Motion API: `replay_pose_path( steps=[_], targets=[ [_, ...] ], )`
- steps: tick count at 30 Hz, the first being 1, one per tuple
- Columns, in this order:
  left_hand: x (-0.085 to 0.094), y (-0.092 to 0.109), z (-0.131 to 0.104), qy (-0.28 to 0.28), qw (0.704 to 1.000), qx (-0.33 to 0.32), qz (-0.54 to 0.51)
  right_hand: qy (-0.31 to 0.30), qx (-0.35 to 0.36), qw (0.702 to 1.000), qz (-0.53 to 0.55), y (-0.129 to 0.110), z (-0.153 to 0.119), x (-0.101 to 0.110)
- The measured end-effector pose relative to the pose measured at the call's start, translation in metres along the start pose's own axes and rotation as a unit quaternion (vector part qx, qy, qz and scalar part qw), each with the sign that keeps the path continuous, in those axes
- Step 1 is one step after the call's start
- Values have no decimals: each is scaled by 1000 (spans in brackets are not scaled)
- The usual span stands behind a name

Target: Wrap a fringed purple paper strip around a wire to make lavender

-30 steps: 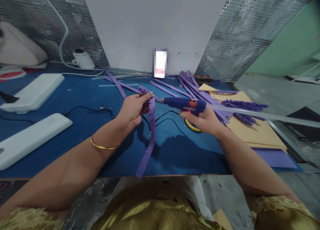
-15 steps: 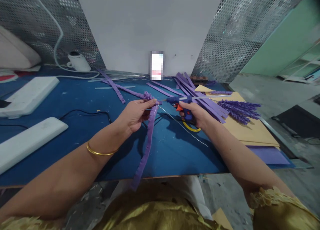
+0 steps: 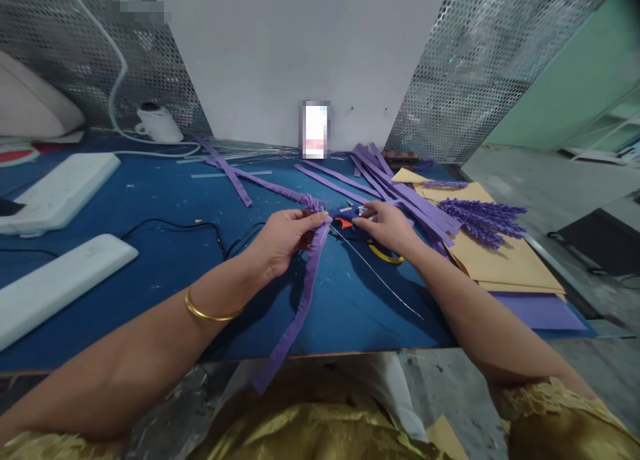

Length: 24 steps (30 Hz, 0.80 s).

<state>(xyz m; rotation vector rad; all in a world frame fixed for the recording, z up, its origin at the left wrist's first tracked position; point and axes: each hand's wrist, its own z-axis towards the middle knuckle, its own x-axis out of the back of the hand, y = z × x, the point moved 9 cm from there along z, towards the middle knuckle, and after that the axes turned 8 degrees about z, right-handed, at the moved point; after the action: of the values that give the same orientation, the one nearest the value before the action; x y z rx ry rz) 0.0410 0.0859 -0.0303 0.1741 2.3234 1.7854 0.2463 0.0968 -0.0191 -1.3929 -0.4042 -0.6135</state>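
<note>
My left hand (image 3: 293, 237) pinches a wire stem together with a fringed purple paper strip (image 3: 309, 273). One long end of the strip hangs past the table's front edge, and a frilly purple bunch (image 3: 313, 202) sits at the fingertips. From the pinch, the thin wire (image 3: 377, 273) slants down to the right. A blue glue gun with an orange trigger (image 3: 344, 223) lies on the table, partly hidden by my right hand (image 3: 386, 225). That hand is over the gun with its fingers loosely stretched and not wrapped round the handle.
Loose purple paper strips (image 3: 400, 190) lie at the back right. Finished purple flower sprigs (image 3: 483, 220) rest on tan paper sheets (image 3: 520, 267). White power strips (image 3: 65, 283) and a black cable (image 3: 170, 223) occupy the left side. A phone (image 3: 315, 130) leans against the back panel.
The glue gun has gone from my right hand's grip down onto the table, and the fingers have loosened. My left hand has shifted slightly right and down with the strip and wire.
</note>
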Motion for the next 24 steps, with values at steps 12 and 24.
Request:
replay_pose_path(
  steps=[12, 24],
  targets=[
    [-30, -6, -19, -111, 992, -22, 61, -167, 79, 927, 325, -54, -35, -24],
    [-37, -14, -25, -139, 987, 18, 79, -258, 6, 831, 493, -61, -45, -39]
  ],
)
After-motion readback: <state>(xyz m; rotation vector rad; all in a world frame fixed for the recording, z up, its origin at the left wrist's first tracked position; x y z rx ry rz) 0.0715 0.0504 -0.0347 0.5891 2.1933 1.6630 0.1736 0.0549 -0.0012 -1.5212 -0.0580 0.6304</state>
